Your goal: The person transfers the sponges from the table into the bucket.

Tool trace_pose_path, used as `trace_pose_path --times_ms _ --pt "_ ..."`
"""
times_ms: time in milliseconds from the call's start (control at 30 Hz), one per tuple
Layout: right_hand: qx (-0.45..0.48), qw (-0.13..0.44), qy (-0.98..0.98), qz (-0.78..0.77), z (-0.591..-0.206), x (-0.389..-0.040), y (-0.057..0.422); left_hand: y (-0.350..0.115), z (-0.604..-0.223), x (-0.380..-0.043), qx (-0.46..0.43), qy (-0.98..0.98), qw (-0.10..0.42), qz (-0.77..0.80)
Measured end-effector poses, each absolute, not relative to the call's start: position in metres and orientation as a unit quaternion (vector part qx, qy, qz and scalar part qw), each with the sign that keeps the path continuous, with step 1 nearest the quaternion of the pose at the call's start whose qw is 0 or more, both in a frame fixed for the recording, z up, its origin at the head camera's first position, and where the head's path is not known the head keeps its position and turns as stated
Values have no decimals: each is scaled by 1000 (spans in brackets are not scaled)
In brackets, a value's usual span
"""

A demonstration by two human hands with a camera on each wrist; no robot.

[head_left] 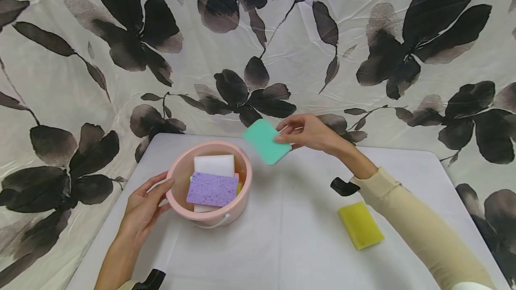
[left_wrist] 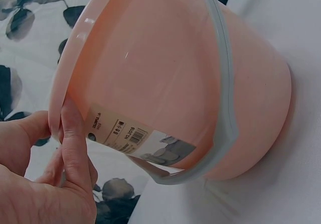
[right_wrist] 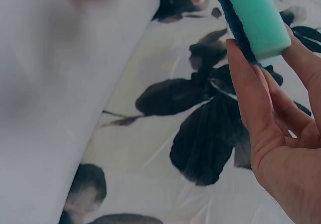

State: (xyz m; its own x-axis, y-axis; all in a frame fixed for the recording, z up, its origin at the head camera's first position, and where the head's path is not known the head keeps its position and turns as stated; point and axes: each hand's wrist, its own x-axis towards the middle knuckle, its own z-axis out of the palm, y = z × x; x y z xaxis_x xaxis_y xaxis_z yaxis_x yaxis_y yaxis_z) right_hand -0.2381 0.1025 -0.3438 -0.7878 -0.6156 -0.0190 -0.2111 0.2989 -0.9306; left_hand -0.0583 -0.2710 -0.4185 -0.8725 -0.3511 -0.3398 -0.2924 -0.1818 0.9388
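Note:
A pink bucket (head_left: 209,145) with a grey handle (left_wrist: 228,93) stands on the left of the table. My left hand (head_left: 141,207) grips its rim from the left side, thumb and fingers on either side of the edge in the left wrist view. Inside lie a purple sponge (head_left: 212,189), a white sponge (head_left: 214,165) and partly hidden pieces beneath. My right hand (head_left: 308,133) pinches a green sponge (head_left: 266,140) by one end, in the air just right of the bucket's rim. A dark scouring layer (right_wrist: 235,25) backs that sponge in the right wrist view.
On the right of the white table (head_left: 282,245), below the right forearm, lies a yellow sponge (head_left: 360,226). A floral cloth (head_left: 250,48) hangs behind the table. The bucket's outer wall carries a paper label (left_wrist: 135,136).

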Motion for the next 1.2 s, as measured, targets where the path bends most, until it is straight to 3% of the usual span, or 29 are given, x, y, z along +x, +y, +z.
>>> trace_pose_path --times_ms 433,933,1200 --pt "-303 197 763 -536 -341 -229 56 -272 -417 -57 253 -642 16 -724" --pt "-326 244 734 -544 -358 -214 7 -272 -418 -56 255 -637 17 -727" --pt "-367 199 762 -495 -365 -202 -16 -273 -418 -56 239 -645 13 -725"
